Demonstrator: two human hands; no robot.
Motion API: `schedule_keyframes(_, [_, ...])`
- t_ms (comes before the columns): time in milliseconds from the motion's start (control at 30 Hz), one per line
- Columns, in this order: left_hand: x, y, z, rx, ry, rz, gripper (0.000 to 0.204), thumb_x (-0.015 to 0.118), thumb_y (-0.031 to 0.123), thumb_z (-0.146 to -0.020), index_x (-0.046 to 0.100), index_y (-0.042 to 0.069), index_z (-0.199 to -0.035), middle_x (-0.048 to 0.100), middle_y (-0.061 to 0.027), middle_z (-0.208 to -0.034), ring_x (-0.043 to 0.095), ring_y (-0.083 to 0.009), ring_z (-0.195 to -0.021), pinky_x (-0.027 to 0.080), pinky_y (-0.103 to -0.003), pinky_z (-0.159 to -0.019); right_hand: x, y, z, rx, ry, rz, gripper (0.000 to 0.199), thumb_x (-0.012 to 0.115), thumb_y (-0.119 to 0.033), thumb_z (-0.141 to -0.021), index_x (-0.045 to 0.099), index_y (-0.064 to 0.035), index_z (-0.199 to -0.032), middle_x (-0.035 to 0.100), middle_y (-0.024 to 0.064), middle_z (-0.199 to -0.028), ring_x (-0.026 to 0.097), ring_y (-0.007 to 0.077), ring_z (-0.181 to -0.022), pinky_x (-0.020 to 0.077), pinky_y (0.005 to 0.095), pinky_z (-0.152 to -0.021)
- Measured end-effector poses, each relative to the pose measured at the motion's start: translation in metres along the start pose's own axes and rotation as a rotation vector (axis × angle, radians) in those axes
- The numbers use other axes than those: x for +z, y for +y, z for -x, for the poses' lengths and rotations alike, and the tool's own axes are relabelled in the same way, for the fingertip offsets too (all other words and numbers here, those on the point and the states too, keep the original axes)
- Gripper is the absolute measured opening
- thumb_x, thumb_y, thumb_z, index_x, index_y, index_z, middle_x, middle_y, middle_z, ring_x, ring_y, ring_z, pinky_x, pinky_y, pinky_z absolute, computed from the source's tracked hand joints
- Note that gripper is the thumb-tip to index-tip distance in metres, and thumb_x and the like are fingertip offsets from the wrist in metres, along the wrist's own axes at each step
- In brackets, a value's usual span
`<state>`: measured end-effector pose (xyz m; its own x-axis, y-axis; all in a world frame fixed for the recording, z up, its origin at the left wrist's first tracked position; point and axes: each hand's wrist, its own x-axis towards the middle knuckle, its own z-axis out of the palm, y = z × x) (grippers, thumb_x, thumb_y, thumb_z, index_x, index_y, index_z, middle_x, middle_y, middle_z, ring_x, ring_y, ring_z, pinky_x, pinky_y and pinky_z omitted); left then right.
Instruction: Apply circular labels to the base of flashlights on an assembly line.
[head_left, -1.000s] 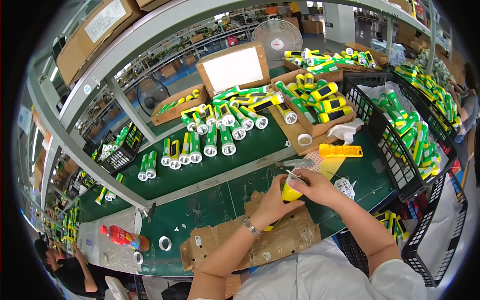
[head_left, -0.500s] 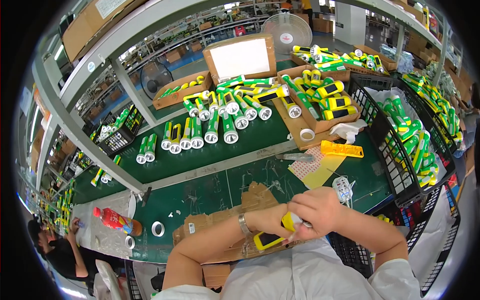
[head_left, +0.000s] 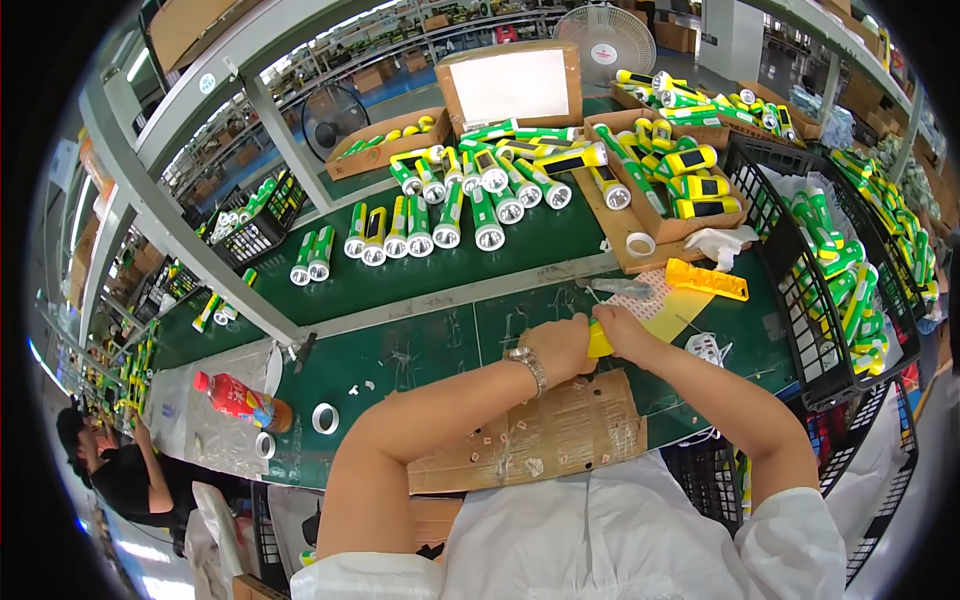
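Both my hands meet over the green workbench (head_left: pixel 420 290), just beyond a flat sheet of cardboard (head_left: pixel 540 430). My left hand (head_left: pixel 558 345), with a metal wristwatch on its wrist, and my right hand (head_left: pixel 620 328) both grip a small yellow flashlight part (head_left: pixel 598 342); only a sliver of it shows between the fingers. A long yellow plastic piece (head_left: pixel 706 280) lies on a yellow sheet just past my right hand. Rows of green-and-yellow flashlights (head_left: pixel 440 215) stand farther back on the bench.
Cardboard trays of flashlights (head_left: pixel 680 180) sit at the back right, black wire baskets (head_left: pixel 840 270) full of them on the right. A tape roll (head_left: pixel 325 417) and a red bottle (head_left: pixel 235 397) lie left. A person in black (head_left: pixel 110 470) works at far left. A fan (head_left: pixel 605 40) stands behind.
My hands, which had drawn back close to my body half a second ago, have moved forward again over the bench past the cardboard, still holding the yellow part.
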<state>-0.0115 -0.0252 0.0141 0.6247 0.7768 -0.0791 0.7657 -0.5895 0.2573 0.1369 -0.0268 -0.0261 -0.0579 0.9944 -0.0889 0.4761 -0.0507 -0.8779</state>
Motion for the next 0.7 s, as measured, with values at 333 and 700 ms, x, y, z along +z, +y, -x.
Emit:
schedule_keyframes(333, [-0.016, -0.017, 0.014, -0.045, -0.073, 1.112, 0.062, 0.065, 0.027, -0.080, 0.029, 0.001, -0.123, 0.059, -0.0117, -0.087, 0.063, -0.0147, -0.065, 0.051, -0.029, -0.059, -0.047, 0.001, 0.034, -0.109, 0.010, -0.044, 0.051, 0.051, -0.048, -0.084, 0.057, -0.0003, -0.100, 0.058, 0.0090, -0.086, 0.054, 0.0170, -0.060, 0.0421, 0.0282, -0.054])
schedule_keyframes(700, [-0.016, -0.019, 0.032, 0.302, 0.307, 1.010, 0.071, 0.076, -0.001, -0.063, 0.039, 0.002, -0.124, 0.047, -0.0066, -0.120, 0.046, -0.0154, -0.112, 0.038, -0.032, -0.097, -0.033, 0.017, 0.072, 0.009, 0.200, 0.566, 0.024, 0.062, -0.025, -0.080, 0.060, -0.0049, -0.094, 0.061, 0.0146, -0.091, 0.060, 0.0285, -0.082, 0.0467, 0.0365, -0.070])
